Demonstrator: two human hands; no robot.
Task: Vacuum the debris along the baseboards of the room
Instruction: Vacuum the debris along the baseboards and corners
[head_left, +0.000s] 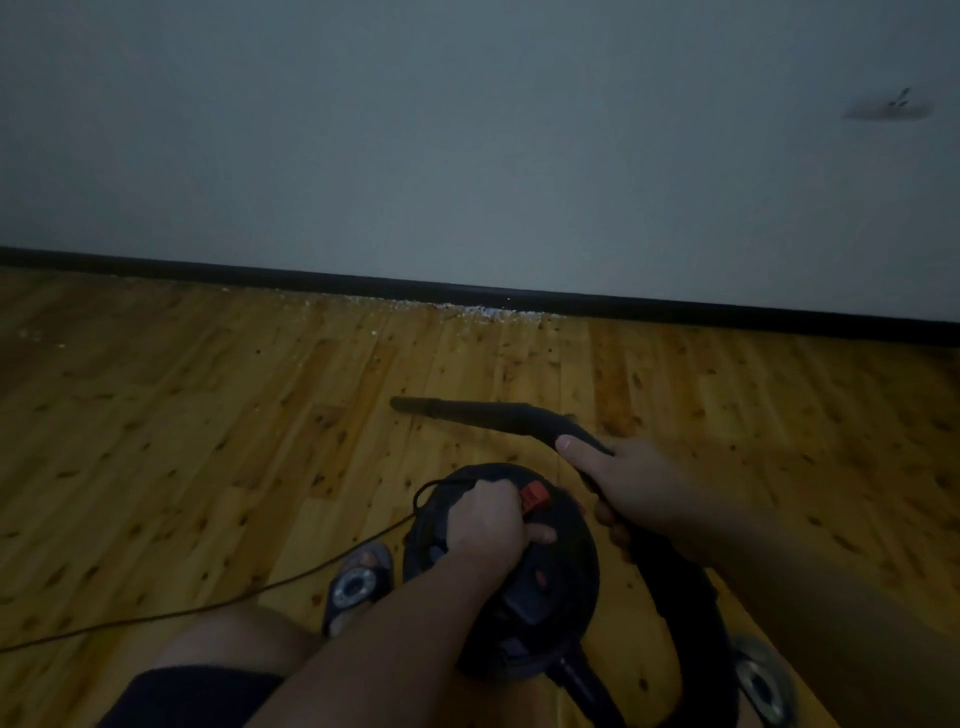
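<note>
A black canister vacuum (540, 587) hangs low over the wooden floor. My left hand (488, 525) grips its top handle, beside a red switch (535, 500). My right hand (628, 488) grips the black wand (483, 413) at its bent handle; the narrow nozzle tip (397, 402) points left, a good way short of the wall. Pale crumbs of debris (483, 312) lie in a strip against the black baseboard (363, 285). The hose (691, 608) loops from the wand down to the canister.
A thin power cord (208, 608) trails left across the wooden floor (182, 441). My two sandalled feet (358, 582) (763, 686) stand either side of the canister. More specks lie at far left (31, 332). A dark smudge (888, 109) marks the grey wall.
</note>
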